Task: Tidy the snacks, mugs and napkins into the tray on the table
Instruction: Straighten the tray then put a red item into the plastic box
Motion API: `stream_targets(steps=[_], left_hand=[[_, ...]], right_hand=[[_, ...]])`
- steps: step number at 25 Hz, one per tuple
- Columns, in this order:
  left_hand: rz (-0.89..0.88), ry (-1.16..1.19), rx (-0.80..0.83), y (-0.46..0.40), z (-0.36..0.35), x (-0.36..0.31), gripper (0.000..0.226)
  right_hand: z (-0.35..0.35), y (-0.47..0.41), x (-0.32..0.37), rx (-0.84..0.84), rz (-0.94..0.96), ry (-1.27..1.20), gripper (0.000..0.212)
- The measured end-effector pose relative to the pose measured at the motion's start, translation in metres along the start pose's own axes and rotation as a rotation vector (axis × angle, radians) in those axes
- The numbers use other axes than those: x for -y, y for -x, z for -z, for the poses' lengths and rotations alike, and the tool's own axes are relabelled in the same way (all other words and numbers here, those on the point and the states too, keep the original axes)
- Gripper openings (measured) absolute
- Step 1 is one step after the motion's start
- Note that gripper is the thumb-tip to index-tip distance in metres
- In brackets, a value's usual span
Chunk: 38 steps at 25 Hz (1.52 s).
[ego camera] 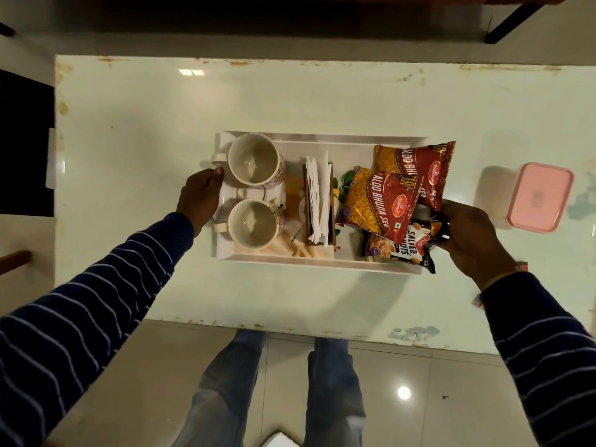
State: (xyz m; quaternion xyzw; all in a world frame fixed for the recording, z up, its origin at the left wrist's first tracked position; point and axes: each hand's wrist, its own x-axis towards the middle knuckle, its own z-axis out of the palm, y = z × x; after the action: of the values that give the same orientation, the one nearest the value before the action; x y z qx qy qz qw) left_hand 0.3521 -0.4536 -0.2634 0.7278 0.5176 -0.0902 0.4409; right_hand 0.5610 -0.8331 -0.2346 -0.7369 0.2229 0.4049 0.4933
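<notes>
Evidently light and crinkly, the salted peanuts packet (400,250) at lower right is pinched by the right hand (467,240); left hand (200,198) fingers curl on the tray (322,261) edge.

A white tray (322,264) on the pale table (322,98) holds two mugs (254,159), a napkin holder (319,201) and snack packets (380,204); the left hand (198,196) grips the tray's left edge, the right hand (471,233) its right end beside a peanut packet (400,248)
</notes>
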Motion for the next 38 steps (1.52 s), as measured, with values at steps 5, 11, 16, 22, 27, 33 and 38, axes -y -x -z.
stream_targets(steps=[5,11,16,22,27,33,38], left_hand=[[-0.004,-0.017,-0.009,0.001,-0.003,-0.002,0.051],[0.005,-0.001,0.014,-0.002,0.001,-0.007,0.053],[0.012,0.008,-0.002,-0.002,-0.002,-0.008,0.055],[-0.007,0.009,-0.082,-0.002,-0.003,-0.005,0.052],[-0.055,0.011,-0.261,0.0,-0.003,-0.021,0.024],[-0.32,-0.086,-0.415,0.007,0.023,-0.065,0.031],[-0.603,-0.047,-0.368,0.05,-0.004,-0.124,0.022]], right_hand=[[0.0,0.0,0.001,0.001,0.003,-0.001,0.015],[0.002,-0.004,0.002,-0.031,-0.041,-0.014,0.014],[0.002,-0.006,0.003,-0.053,-0.044,-0.026,0.018],[-0.001,0.001,0.003,-0.084,0.02,0.006,0.011],[0.012,0.01,0.008,-0.16,0.067,-0.078,0.023],[0.038,0.029,0.016,-0.173,0.105,-0.11,0.032],[0.066,0.047,0.022,-0.23,0.179,-0.164,0.028]])
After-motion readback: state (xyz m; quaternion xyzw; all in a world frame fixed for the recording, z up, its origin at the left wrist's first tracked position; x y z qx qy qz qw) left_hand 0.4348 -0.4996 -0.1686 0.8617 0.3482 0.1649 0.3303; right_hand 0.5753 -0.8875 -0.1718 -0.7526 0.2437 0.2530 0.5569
